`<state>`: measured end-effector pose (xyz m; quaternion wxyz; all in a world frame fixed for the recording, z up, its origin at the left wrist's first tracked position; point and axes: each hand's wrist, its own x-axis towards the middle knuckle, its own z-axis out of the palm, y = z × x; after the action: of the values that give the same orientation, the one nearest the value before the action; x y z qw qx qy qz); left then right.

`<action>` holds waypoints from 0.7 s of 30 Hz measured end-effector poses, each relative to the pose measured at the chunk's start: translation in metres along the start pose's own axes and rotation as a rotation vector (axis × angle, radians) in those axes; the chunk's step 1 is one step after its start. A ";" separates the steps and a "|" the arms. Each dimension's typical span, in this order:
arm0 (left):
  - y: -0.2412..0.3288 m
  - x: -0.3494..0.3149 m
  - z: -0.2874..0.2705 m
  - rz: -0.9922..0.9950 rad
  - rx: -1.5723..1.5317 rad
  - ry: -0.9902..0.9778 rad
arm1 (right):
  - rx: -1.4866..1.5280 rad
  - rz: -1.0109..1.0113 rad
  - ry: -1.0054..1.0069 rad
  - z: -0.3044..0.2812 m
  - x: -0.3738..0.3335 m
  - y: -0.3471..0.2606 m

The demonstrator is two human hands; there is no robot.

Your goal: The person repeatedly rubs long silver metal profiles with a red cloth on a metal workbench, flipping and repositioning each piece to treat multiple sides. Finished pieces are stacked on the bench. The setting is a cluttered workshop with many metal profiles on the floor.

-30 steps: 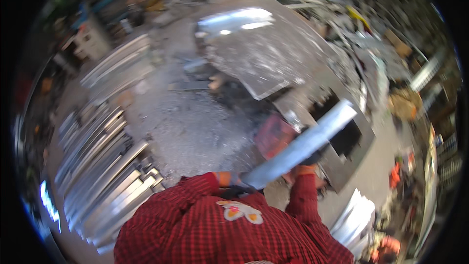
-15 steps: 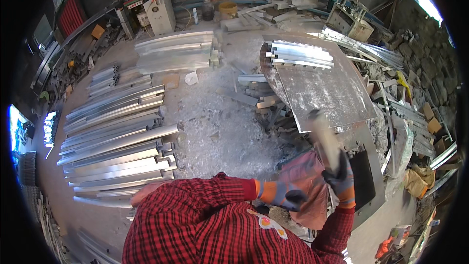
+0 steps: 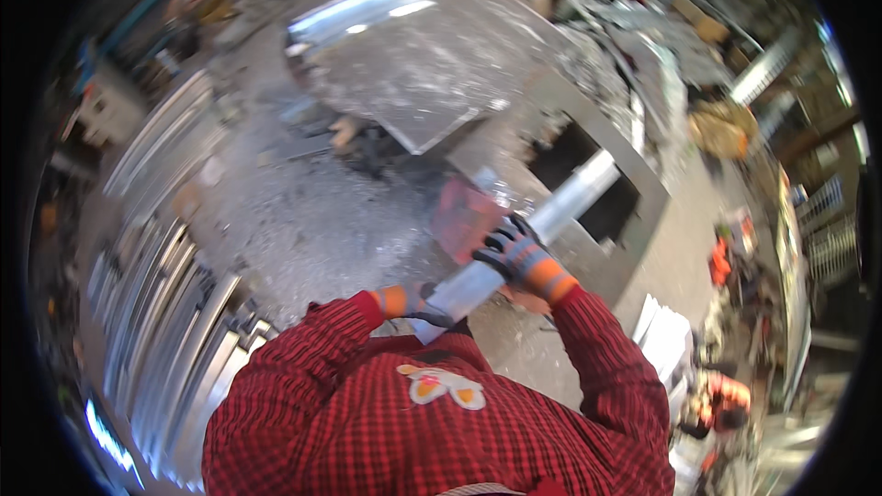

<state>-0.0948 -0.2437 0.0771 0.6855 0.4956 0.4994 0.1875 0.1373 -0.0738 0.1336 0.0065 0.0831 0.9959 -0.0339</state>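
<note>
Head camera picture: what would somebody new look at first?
Probably the long silvery metal piece slanting near the middle, the left hand at its near end, the right hand over its middle. Then maybe the red checked shirt along the bottom, and bright strips near the top.

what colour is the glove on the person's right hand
The right glove is grey and black, with orange towards the wrist; it shows best in the head view.

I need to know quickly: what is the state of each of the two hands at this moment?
Left hand: closed on the near end of the silvery metal piece.
Right hand: closed over the same piece, farther along.
</note>
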 end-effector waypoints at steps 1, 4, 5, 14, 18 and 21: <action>-0.020 0.016 0.006 -0.023 -0.044 0.032 | 0.015 0.002 0.000 0.003 0.002 0.007; -0.018 0.071 0.011 -0.019 -0.046 0.013 | 0.017 0.072 0.072 0.022 -0.016 0.044; -0.014 0.088 0.014 0.019 -0.048 0.001 | 0.015 0.095 0.111 0.034 -0.024 0.056; 0.102 0.229 -0.013 -0.077 0.060 0.292 | 0.322 0.603 0.412 0.040 -0.060 0.194; 0.123 0.276 -0.017 0.025 -0.440 0.078 | 0.308 0.868 0.657 0.032 -0.048 0.238; 0.094 0.282 0.005 -0.036 -0.165 0.230 | 0.113 1.137 0.476 0.054 -0.028 0.232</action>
<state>0.0533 0.0071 0.0185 0.6655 0.4035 0.5663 0.2711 0.2035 0.1464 0.0643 -0.2035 0.6063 0.7665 -0.0584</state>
